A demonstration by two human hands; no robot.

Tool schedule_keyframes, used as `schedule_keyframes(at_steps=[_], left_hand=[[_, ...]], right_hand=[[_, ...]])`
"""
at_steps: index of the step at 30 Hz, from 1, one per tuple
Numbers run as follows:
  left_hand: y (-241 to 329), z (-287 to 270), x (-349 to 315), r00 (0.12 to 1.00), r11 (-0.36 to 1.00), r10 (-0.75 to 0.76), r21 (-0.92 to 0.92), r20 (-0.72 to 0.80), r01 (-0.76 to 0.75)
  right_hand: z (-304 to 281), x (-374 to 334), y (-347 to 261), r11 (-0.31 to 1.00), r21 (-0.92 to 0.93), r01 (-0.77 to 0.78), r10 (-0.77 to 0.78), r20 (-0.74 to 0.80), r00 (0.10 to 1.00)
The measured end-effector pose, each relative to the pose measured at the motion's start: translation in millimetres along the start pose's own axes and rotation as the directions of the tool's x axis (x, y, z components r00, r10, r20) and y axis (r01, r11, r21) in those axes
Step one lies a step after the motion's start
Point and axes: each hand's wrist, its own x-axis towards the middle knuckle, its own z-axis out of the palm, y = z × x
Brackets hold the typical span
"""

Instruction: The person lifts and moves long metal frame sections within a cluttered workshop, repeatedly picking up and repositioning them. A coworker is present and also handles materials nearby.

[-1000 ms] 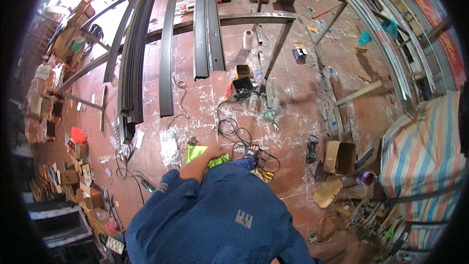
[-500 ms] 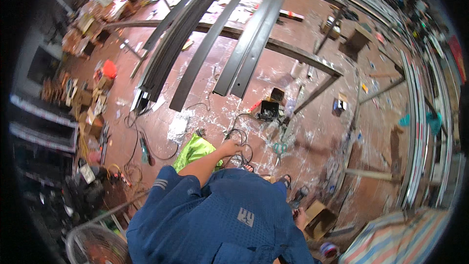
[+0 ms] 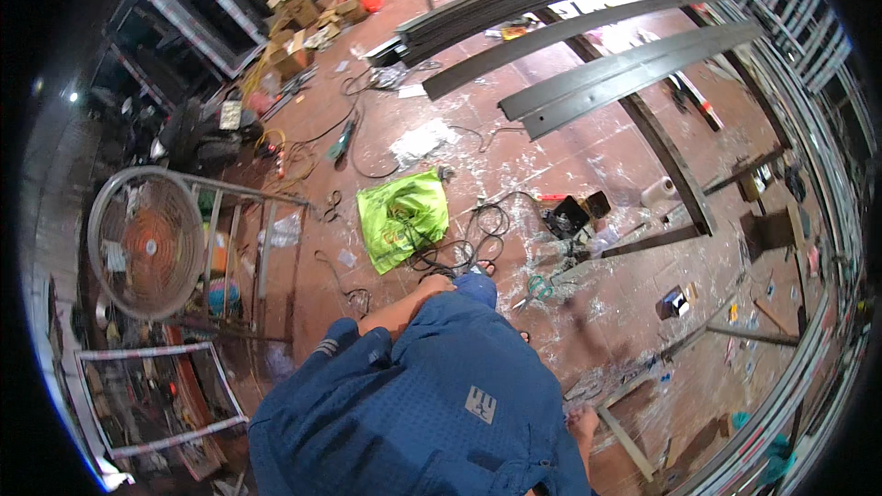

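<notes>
My left hand is low beside my bent knee, at the near edge of a loose coil of black cable. Its fingers are mostly hidden, so I cannot tell whether they grip the cable. A bright green plastic bag lies flat just beyond it, with cable over its near corner. Down at my right side, my right hand shows partly past my shirt, close to a pale narrow strip on the floor; its fingers are unclear. Teal-handled scissors lie on the floor to the right of my knee.
Long dark metal profiles rest across a metal frame ahead. A large round fan stands at left, near a framed panel. A black open container and a white roll lie right of the cable.
My view has turned left, bringing the fan and framed panel into sight. My left hand has come nearer my knee. The dark tool and cardboard box near my right hand are no longer visible.
</notes>
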Motion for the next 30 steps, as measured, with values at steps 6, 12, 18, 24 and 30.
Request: schedule_keyframes(at_steps=[6,12,18,24,30], left_hand=[[22.3,-19.2,-13.0,0.983,0.989,-0.089,-0.135,-0.160,0.067],[29.4,-20.0,15.7,0.988,0.996,-0.073,-0.054,-0.136,0.066],[4.6,-100.6,90.3,0.998,0.979,-0.022,-0.203,-0.054,0.010],[99.2,-324.8,87.6,0.912,0.958,0.018,-0.253,-0.411,-0.133],[240.8,-491.0,65.0,0.760,0.815,0.482,-0.094,-0.435,-0.571]], right_hand=[[59.8,-16.3,-147.3,0.973,0.108,0.205,-0.145,-0.406,0.902],[216.9,-8.1,-222.4,0.953,-0.122,0.279,-0.287,-0.058,0.956],[436.4,-32.5,-300.0,0.903,-0.119,0.412,-0.373,0.257,0.891],[630.5,-93.2,-386.5,0.907,0.166,0.386,-0.419,0.416,0.807],[737.7,-109.1,-432.7,0.885,0.183,0.429,-0.461,0.205,0.863]])
